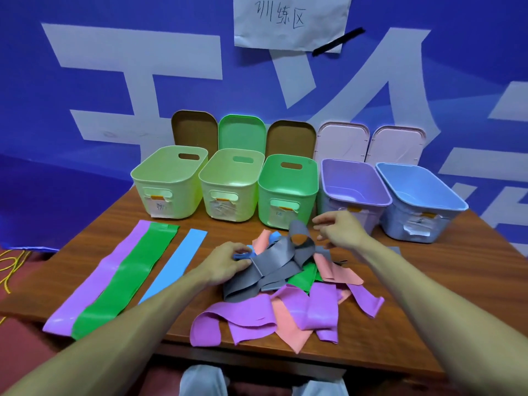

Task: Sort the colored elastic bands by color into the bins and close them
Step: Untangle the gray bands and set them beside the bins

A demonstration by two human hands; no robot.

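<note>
While all five bins [231,184] stand empty and lidless, left hand [228,260] fingers pinch a blue band [243,255]; right hand [340,228] open over the unsorted pile [285,292].

Wooden table [428,281], blue wall banner [85,81], taped paper sign [291,21], possibly yellow cord [11,264] on floor
</note>
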